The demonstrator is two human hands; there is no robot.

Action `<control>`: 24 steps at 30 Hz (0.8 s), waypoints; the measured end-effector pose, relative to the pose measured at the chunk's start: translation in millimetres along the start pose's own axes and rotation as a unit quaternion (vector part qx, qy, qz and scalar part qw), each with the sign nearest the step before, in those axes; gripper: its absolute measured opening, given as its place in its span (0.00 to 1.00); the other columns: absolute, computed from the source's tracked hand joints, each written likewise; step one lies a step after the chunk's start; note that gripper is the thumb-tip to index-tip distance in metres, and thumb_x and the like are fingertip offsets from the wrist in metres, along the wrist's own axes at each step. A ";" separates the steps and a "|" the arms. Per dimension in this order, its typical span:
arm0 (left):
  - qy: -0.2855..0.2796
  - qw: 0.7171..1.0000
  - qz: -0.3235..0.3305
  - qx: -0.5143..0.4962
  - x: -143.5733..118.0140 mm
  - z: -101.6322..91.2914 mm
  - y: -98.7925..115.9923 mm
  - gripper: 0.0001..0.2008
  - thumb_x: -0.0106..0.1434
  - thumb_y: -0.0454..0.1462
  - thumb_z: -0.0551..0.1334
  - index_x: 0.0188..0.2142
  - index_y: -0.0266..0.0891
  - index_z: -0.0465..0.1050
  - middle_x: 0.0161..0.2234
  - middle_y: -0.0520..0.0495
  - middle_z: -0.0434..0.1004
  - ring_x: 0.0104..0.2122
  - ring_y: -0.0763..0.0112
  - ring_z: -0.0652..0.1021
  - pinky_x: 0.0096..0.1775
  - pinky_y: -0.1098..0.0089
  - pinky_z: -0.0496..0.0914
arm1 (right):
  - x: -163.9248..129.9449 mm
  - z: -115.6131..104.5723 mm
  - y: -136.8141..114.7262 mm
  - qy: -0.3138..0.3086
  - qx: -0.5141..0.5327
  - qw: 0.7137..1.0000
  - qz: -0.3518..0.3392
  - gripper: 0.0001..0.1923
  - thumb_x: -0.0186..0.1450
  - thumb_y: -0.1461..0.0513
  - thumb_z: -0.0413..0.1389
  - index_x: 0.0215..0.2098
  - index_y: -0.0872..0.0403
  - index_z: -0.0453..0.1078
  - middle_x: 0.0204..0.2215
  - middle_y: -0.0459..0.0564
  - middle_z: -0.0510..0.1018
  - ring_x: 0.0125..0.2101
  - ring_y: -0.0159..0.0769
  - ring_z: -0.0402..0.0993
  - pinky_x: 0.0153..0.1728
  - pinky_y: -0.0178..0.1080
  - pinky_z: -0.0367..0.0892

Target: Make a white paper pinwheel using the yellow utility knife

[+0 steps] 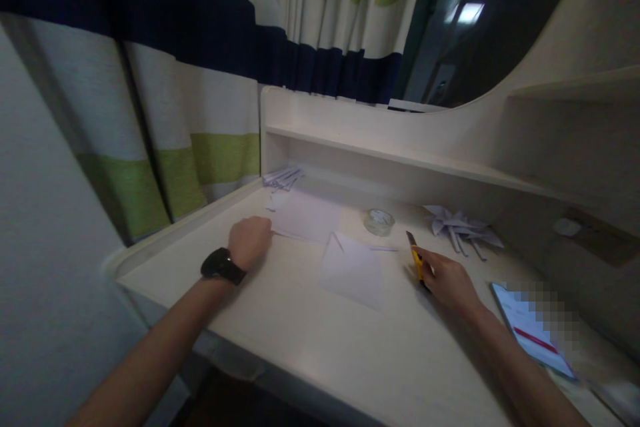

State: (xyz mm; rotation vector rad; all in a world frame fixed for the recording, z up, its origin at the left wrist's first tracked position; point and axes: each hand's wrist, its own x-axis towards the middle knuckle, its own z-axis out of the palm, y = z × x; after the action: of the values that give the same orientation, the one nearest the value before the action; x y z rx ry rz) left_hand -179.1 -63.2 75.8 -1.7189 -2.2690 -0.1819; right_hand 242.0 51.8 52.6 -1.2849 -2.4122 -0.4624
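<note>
Right hand (445, 277): fingers pinching a yellow-and-black plastic utility knife (417, 261), on the right half of the white bench (300, 327). Blade out, pointing far and slightly left. Can't tell if the knife touches the bench.

Left hand (250, 240), black watch (223, 265) on the wrist: fingers curled, mostly hidden, can't tell if pressed together or pinching. It's at the left edge of some flat white paper sheets (310, 213); contact unclear.

Squarish white paper piece (353, 277) lies between the hands, a slit or fold line at its far edge. Thin white paper stick (384, 249) just right of it. Clear round tape roll (379, 229) beyond. Bundle of narrow white paper sticks (284, 177) far left. White paper pinwheels (455, 221) far right, lit flat-screen device (520, 320) near right.
</note>
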 end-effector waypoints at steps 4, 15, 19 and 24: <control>-0.018 0.999 -0.027 0.024 -11.2 14.4 -29.5 0.17 0.62 0.39 0.50 0.34 0.33 0.75 0.36 0.33 0.77 0.35 0.52 0.77 0.33 0.64 0.68 | -11.7 5.1 -21.3 0.020 0.035 0.998 -0.057 0.20 0.59 0.66 0.47 0.48 0.55 0.70 0.44 0.53 0.78 0.39 0.39 0.77 0.41 0.39 0.70; 0.008 0.999 -0.046 -0.006 -21.4 9.9 -30.9 0.18 0.64 0.37 0.46 0.34 0.34 0.74 0.34 0.35 0.78 0.34 0.54 0.78 0.33 0.64 0.67 | -16.8 14.3 -12.8 0.041 0.057 0.997 -0.031 0.19 0.58 0.67 0.48 0.46 0.55 0.72 0.42 0.54 0.79 0.37 0.41 0.78 0.39 0.41 0.71; 0.073 0.980 -0.004 -0.187 -27.9 -6.5 -10.9 0.17 0.64 0.42 0.49 0.36 0.38 0.75 0.36 0.42 0.80 0.37 0.58 0.78 0.38 0.66 0.67 | -10.3 7.2 -36.2 0.075 0.177 0.981 0.043 0.17 0.59 0.65 0.48 0.42 0.55 0.75 0.39 0.54 0.80 0.36 0.42 0.78 0.40 0.42 0.71; 0.066 0.895 0.036 -0.440 -28.7 -25.3 62.7 0.15 0.61 0.46 0.55 0.34 0.39 0.76 0.25 0.50 0.79 0.26 0.67 0.78 0.32 0.71 0.67 | 10.3 -14.5 -108.6 0.024 0.552 0.825 0.119 0.13 0.57 0.56 0.57 0.35 0.55 0.77 0.35 0.55 0.81 0.35 0.43 0.78 0.37 0.43 0.72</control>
State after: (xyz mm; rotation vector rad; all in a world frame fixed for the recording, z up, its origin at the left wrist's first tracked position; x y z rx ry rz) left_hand -108.2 -78.9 86.7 -2.0559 -2.1377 -1.4484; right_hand 147.9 -5.0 57.8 -0.9237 -1.8282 0.8621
